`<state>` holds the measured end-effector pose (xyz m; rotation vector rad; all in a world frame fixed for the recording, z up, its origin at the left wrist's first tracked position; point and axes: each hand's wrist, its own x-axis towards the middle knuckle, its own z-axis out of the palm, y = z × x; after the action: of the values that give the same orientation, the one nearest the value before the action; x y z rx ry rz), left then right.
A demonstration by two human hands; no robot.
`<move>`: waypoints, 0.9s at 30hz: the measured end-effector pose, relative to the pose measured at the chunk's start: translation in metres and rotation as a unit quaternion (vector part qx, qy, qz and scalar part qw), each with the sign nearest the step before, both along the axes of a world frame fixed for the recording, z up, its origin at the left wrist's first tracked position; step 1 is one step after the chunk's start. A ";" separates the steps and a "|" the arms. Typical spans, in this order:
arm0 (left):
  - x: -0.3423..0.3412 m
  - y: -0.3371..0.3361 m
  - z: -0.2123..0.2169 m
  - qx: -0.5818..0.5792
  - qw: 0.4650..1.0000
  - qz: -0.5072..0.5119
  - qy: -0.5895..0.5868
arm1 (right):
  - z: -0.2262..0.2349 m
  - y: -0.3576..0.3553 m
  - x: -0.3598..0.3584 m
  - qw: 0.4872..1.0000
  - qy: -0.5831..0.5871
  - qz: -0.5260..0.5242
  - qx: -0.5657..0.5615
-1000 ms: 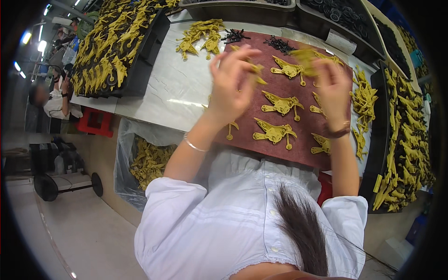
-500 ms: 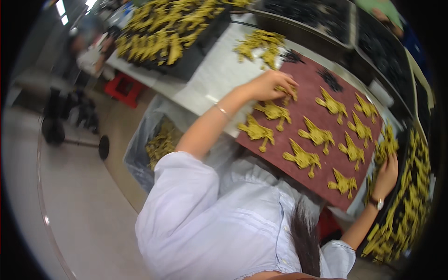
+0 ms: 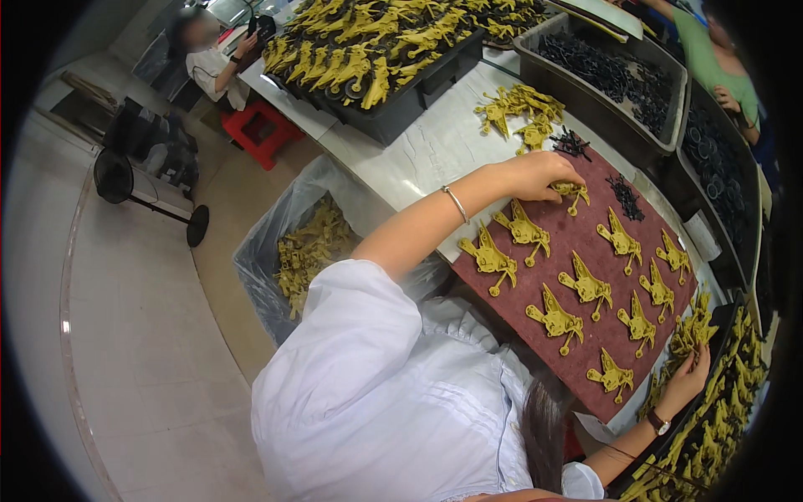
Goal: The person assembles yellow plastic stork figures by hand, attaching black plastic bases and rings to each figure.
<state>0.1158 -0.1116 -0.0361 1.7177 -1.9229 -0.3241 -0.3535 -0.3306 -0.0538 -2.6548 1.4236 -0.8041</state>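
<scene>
My left hand (image 3: 542,176) is at the far left part of a dark red mat (image 3: 562,361), its fingers closed on a yellow plastic part (image 3: 573,192) low over the surface. Several similar yellow assemblies (image 3: 588,286), each with a pointed end and a small round knob, are laid out in rows on the mat. At the mat's right edge my right hand (image 3: 689,378) has its fingers curled on yellow plastic parts (image 3: 693,330) in a pile; the fingertips are partly hidden. Small black pieces (image 3: 624,197) lie in two clusters at the mat's far side.
Loose yellow parts (image 3: 523,109) lie beyond the mat. Black trays (image 3: 393,117) of yellow assemblies stand far left and at right; bins (image 3: 615,71) of black pieces line the back. A lined container (image 3: 251,259) and red stool (image 3: 261,130) stand at left. Two people are nearby.
The view has shifted, so the table sits lower and further right. My left hand still holds the yellow part at the mat's far left, and my right hand remains by the pile.
</scene>
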 end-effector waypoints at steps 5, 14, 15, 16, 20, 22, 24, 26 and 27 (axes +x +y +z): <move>0.001 0.002 -0.014 -0.018 0.999 0.002 0.026 | 0.001 0.001 -0.004 0.999 -0.023 0.035 0.012; -0.017 0.073 0.014 0.090 0.994 0.035 0.047 | 0.004 0.016 -0.009 0.999 -0.023 -0.022 0.032; -0.020 0.076 0.012 0.092 0.994 0.027 0.051 | 0.007 0.019 -0.002 0.999 0.006 -0.025 -0.043; -0.023 0.079 0.009 0.073 0.997 0.024 0.013 | 0.017 0.028 0.013 0.997 -0.011 -0.033 -0.066; -0.035 0.085 0.017 0.078 0.995 0.038 -0.058 | 0.047 0.062 0.066 0.990 -0.099 0.092 -0.031; -0.038 0.087 0.019 0.077 0.993 0.027 -0.084 | 0.053 0.085 0.100 0.974 -0.132 0.173 0.055; -0.040 0.086 0.021 0.077 0.991 0.019 -0.111 | 0.039 0.093 0.124 0.951 -0.075 0.287 0.088; -0.039 0.078 0.025 0.105 0.988 0.014 -0.114 | 0.036 0.103 0.149 0.915 -0.061 0.362 0.167; -0.040 0.076 0.029 0.102 0.988 0.012 -0.118 | 0.038 0.108 0.157 0.906 -0.039 0.382 0.177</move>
<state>0.0753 -0.0358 -0.0074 1.9867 -2.0951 -0.3301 -0.1961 -0.2229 -0.0161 -2.5062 0.3587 -0.4876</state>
